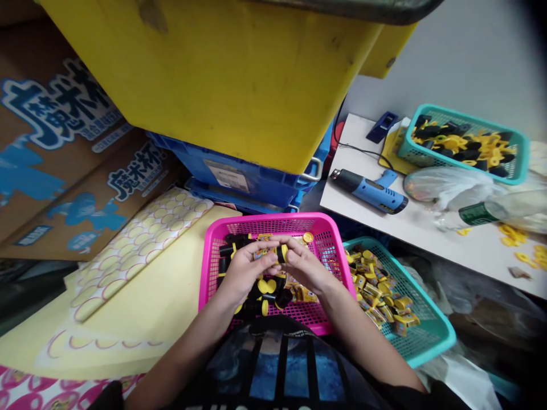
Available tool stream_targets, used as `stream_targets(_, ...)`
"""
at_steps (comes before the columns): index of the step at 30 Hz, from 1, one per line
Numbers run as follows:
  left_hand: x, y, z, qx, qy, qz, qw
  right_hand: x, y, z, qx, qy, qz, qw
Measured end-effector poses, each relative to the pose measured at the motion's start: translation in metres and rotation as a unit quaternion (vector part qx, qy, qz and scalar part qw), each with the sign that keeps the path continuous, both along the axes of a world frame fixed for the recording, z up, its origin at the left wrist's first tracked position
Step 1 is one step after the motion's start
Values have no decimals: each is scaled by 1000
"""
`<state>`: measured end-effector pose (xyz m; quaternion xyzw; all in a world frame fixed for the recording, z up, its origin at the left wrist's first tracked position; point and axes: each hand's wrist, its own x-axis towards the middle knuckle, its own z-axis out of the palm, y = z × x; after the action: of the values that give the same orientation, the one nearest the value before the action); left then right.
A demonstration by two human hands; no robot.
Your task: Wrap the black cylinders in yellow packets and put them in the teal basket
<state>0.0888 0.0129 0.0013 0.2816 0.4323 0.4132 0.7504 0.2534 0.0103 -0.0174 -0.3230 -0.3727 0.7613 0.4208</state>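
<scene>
One small yellow-and-black container [280, 254] is held above the pink basket [277, 217], fingers of both the left hand [243, 270] and the right hand [306, 266] closed on it. Below lie black tubes [252, 308], seemingly bare, so I'd judge several are left; to the right, the lower teal basket [436, 327] carries many printed pieces [380, 293], probably done. The fingers cover much of the container, so I can't tell how complete its wrapping is; the right forearm hides part of the teal basket.
</scene>
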Motion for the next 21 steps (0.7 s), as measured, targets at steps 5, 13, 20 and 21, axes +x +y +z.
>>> stream_targets(5,6,-4,6,-31,-45,-13,998,-4,-1,-6,-10,59,30,998)
stream_targets(13,13,-8,11,-1,-42,-5,999,-9,1,-5,-67,55,11,996)
stream_targets(20,18,-8,13,28,24,1,999,-12,-1,-11,35,-27,-65,997)
stream_targets(21,19,-9,12,29,22,2,999,-11,-1,-13,46,-47,-80,995)
